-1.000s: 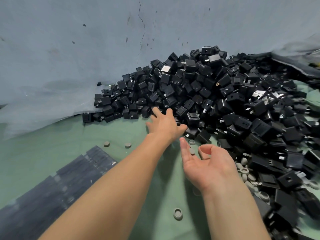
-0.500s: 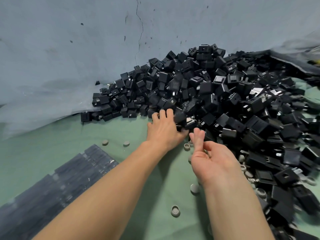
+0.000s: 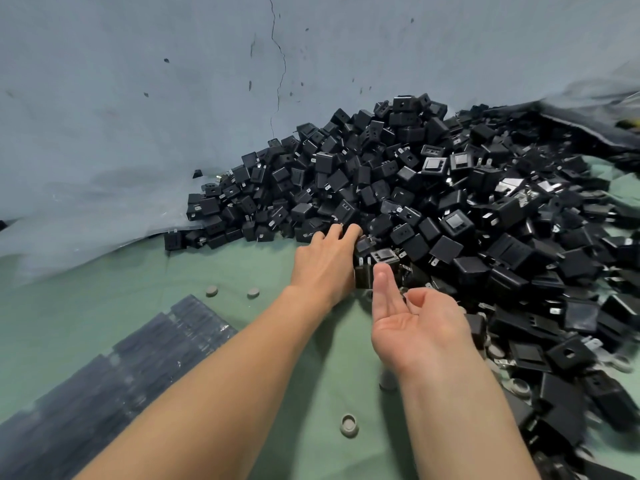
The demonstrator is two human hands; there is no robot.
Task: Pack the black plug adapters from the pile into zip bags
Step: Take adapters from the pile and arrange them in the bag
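I have the left hand (image 3: 323, 263) palm-down on the pile's (image 3: 450, 202) near edge, fingers over the black plug adapters (image 3: 381, 256) — grip hidden, can't tell. Right hand (image 3: 412, 323) is cupped palm-up, empty — adapters just ahead of its forefinger.

I see the pile of adapters (image 3: 433, 202) heaped on the surface (image 3: 242, 265) to the right and far side, backed against the wall (image 3: 138, 98). Bags (image 3: 138, 358) lie flat in rows at the near left. Two caps (image 3: 212, 291) sit between bags and pile. The left hand (image 3: 325, 265) lies at the pile's near edge, and the right hand (image 3: 415, 327) is just beside it, nearer me.
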